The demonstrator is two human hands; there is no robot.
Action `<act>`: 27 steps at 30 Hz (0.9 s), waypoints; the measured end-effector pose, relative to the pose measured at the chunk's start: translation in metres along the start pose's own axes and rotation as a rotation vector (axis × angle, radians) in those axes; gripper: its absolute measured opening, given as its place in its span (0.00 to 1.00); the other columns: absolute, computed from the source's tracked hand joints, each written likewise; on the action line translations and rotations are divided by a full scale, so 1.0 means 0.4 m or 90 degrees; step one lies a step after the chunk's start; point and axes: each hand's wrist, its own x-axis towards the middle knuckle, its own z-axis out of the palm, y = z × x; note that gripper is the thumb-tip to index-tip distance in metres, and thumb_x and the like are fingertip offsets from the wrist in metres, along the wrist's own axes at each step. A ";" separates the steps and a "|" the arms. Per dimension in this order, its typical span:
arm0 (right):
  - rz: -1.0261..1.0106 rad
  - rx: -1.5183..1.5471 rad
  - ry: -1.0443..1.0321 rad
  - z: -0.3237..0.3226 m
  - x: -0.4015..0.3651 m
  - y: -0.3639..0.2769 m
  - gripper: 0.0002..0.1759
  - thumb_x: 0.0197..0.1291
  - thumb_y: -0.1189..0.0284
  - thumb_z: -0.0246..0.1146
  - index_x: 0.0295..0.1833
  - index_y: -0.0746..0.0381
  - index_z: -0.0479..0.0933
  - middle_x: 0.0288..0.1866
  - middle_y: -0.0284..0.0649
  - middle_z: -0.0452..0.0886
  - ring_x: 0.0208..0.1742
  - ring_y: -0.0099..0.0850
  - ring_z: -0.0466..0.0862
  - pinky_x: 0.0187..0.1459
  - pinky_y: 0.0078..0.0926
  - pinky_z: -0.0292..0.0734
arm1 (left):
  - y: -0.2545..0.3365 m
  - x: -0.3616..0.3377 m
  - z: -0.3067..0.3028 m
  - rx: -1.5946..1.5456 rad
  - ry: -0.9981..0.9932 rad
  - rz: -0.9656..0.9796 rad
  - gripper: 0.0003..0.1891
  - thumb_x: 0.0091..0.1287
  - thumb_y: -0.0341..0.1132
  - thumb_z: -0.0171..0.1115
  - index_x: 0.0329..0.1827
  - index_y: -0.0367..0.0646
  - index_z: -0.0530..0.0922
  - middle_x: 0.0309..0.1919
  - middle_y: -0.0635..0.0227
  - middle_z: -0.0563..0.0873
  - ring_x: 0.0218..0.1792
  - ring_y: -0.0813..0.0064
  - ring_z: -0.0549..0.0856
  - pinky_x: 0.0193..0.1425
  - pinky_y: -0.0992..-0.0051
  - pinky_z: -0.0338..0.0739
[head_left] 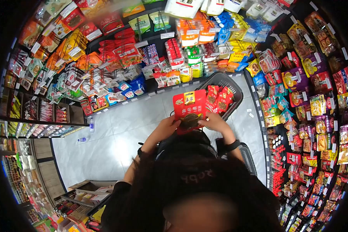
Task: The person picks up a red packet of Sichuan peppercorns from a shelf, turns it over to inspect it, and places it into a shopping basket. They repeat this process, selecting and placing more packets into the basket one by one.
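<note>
A red packet (189,102) with a yellow label at its top and a dark picture near the bottom is held up in front of me. My left hand (168,127) pinches its lower left edge, fingers closed. At the lower right edge my right hand (214,121) grips the same packet, thumb on its front. Just behind it, a dark grey shopping basket (239,92) contains several smaller red packets (224,99). Both wrists wear dark bands.
Shelves of bagged goods (131,56) curve across the front, and more packed racks (297,116) line the right. Two bottles, one of them a fallen bottle (82,139), are on the tiled floor (112,131) at left. A second basket (247,158) is by my right side.
</note>
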 end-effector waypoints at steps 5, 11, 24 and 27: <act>-0.047 -0.004 0.085 -0.143 0.014 0.180 0.18 0.48 0.64 0.67 0.44 0.62 0.78 0.36 0.47 0.81 0.40 0.44 0.81 0.43 0.34 0.74 | 0.067 0.151 0.109 0.065 -0.050 0.037 0.10 0.66 0.35 0.51 0.44 0.39 0.74 0.32 0.51 0.81 0.35 0.51 0.80 0.38 0.63 0.72; 0.021 0.076 0.116 -0.246 0.000 0.370 0.13 0.49 0.70 0.67 0.40 0.64 0.79 0.32 0.36 0.82 0.34 0.22 0.78 0.35 0.22 0.73 | 0.075 0.349 0.248 0.045 -0.102 0.024 0.10 0.65 0.34 0.50 0.44 0.39 0.74 0.31 0.52 0.81 0.34 0.52 0.81 0.37 0.63 0.73; 0.398 0.518 0.123 -0.135 -0.112 0.791 0.18 0.48 0.62 0.69 0.42 0.61 0.80 0.29 0.32 0.81 0.27 0.21 0.78 0.26 0.18 0.72 | -0.382 0.628 0.723 -0.004 -0.339 -0.159 0.13 0.55 0.40 0.57 0.33 0.37 0.76 0.27 0.52 0.81 0.34 0.54 0.82 0.41 0.61 0.75; 0.450 0.546 0.103 -0.060 -0.113 0.865 0.21 0.46 0.60 0.69 0.41 0.65 0.79 0.29 0.34 0.82 0.24 0.22 0.79 0.24 0.20 0.75 | -0.479 0.645 0.732 0.331 -0.487 0.315 0.13 0.40 0.40 0.67 0.27 0.45 0.79 0.25 0.61 0.81 0.33 0.60 0.81 0.39 0.64 0.76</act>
